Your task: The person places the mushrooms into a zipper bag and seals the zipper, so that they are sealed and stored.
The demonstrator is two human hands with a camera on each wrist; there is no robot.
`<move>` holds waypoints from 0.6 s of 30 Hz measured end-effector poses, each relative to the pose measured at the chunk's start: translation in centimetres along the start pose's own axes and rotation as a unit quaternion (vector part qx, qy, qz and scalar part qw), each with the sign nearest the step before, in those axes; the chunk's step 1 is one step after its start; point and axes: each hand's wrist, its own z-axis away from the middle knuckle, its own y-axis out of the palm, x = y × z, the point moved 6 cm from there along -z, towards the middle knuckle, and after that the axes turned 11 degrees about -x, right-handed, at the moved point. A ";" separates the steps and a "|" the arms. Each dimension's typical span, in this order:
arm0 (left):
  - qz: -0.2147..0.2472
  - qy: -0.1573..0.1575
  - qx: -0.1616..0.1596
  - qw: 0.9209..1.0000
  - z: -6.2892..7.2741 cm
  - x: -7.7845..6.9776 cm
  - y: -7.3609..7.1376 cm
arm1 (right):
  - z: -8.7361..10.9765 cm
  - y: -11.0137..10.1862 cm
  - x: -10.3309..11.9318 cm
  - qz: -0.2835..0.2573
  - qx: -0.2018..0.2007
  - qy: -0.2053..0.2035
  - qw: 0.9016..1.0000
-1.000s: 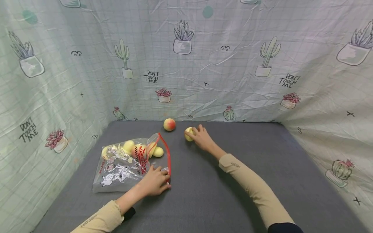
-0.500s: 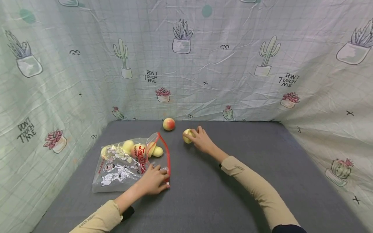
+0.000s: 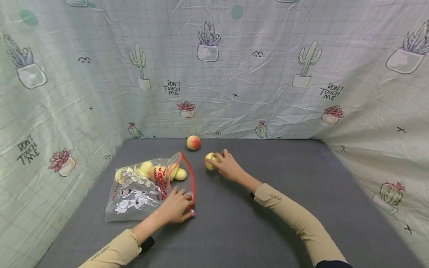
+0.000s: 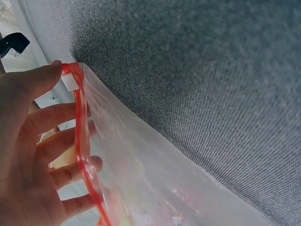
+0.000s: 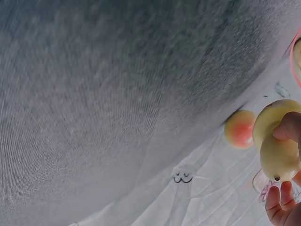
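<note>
In the head view a clear zip bag (image 3: 134, 201) with printed figures lies on the left, several pale yellow and reddish fruits (image 3: 146, 168) inside. My left hand (image 3: 177, 207) grips its red-edged mouth (image 4: 81, 141). In the left wrist view the thumb is at the corner by the white slider (image 4: 70, 82), the fingers reaching past the red edge. My right hand (image 3: 230, 167) holds pale yellow fruit (image 3: 210, 161) right of the bag. Two overlapping rounded shapes (image 5: 280, 157) show in the right wrist view, the front one dark-tipped; I cannot tell whether they are joined.
A red and yellow peach-like fruit (image 3: 193, 142) sits near the back edge of the grey table (image 3: 254, 223), beyond the bag. A patterned curtain (image 3: 234, 74) hangs around the back and both sides.
My right hand has moved left and nearer to me with the yellow fruit, toward the bag's mouth. The left hand and the bag have stayed nearly still.
</note>
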 end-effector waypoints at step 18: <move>-0.033 0.001 -0.013 0.999 0.2 -0.5 -0.5 | 0.1 -0.6 2.7 -0.017 -0.010 -0.019 1.000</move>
